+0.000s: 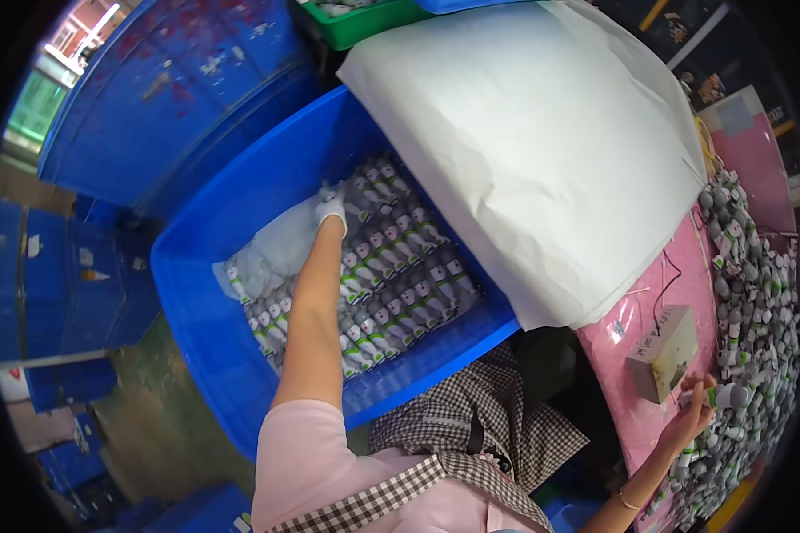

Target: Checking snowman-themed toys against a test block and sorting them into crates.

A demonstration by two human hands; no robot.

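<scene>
My left hand (331, 210), in a white glove, reaches down into a large blue tub (191, 253). Its fingers look closed near a small grey tip, too small to make out. Beneath it lie rows of small figures (387, 249) in grey and white with green bands. Beside them a white sheet (280, 249) covers part of the layer. At the right, my bare right hand (692, 419) is closed around a small grey-and-white figure (729, 397). That hand is at the edge of a heap of similar loose figures (756, 329) on a pink-covered table (609, 342).
Large white paper (524, 133) drapes over the table's far end, beside the tub. A small box (664, 354) with handwriting stands near my right hand. Big blue containers (178, 80) rise behind the tub, with blue bins (62, 275) at the left. A green crate (364, 25) sits at the back.
</scene>
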